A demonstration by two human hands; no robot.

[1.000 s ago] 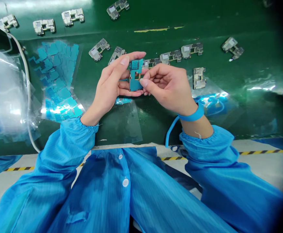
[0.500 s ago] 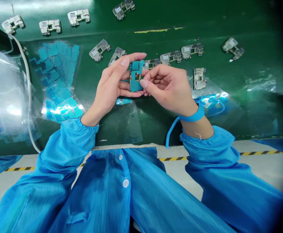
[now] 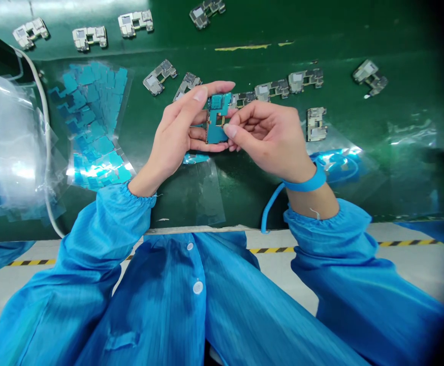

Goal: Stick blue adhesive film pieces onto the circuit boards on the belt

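A sheet of teal film pieces (image 3: 92, 127) lies on the green bench (image 3: 245, 30), left of the left hand (image 3: 174, 129), whose curled fingers and thumb hold a narrow teal-covered circuit board (image 3: 216, 133) above the bench; the partly closed right hand (image 3: 270, 137) pinches the board's right edge between thumb and forefinger, with silver metal-shielded boards (image 3: 271, 90) beyond. Edge-only handling should keep the film clean. The board's top now leans further right than in the earlier frame.

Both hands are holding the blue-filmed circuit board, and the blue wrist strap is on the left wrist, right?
No: the head view shows the blue wrist strap on the right wrist, not the left. The left hand and right hand do hold the circuit board.
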